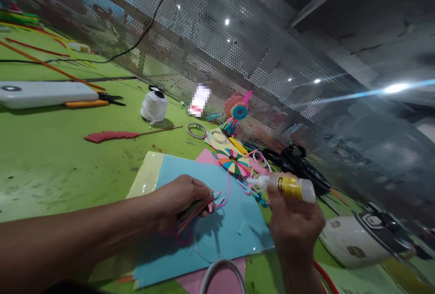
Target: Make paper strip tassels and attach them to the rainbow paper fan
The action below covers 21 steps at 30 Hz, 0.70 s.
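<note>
My right hand grips a small glue bottle with a yellow label, its white nozzle pointing left. Over a light blue sheet, my left hand is closed on a flat craft piece with thin pink and pale blue ends sticking out; the fingers hide most of it. A pink string loops from this piece toward the nozzle. Just beyond the hands lies a multicoloured paper disc. Blue and pink strips lie tangled below it, partly behind the bottle.
A white thread spool, orange-handled pliers and a red folded-paper stick lie at left. Rings and a decorated paper wheel are at the back. A white-and-black device sits at right. Perforated metal mesh borders the green table.
</note>
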Each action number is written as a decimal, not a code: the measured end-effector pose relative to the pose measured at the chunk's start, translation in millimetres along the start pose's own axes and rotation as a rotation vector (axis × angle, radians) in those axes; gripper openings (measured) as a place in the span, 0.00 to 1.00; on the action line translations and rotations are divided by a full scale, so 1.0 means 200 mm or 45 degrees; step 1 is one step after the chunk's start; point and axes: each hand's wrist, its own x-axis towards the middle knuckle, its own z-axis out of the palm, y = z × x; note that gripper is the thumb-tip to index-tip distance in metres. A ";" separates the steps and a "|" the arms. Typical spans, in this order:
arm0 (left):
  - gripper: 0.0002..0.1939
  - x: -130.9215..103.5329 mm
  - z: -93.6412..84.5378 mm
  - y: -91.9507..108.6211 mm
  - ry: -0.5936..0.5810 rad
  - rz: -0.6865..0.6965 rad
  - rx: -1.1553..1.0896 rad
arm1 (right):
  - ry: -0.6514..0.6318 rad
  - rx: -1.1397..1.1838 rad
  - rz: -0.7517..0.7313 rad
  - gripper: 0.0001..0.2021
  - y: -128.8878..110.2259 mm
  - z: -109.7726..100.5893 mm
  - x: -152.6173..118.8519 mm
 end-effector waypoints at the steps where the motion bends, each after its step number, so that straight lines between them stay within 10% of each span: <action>1: 0.06 0.00 0.01 0.00 0.013 -0.003 -0.023 | 0.070 0.066 0.101 0.14 0.04 -0.01 0.03; 12: 0.09 0.01 -0.02 -0.02 -0.018 0.019 0.023 | -0.279 0.248 0.483 0.18 0.10 -0.07 0.11; 21: 0.11 0.02 -0.03 -0.04 -0.073 0.071 0.062 | -0.288 -0.544 0.925 0.16 0.54 -0.64 0.39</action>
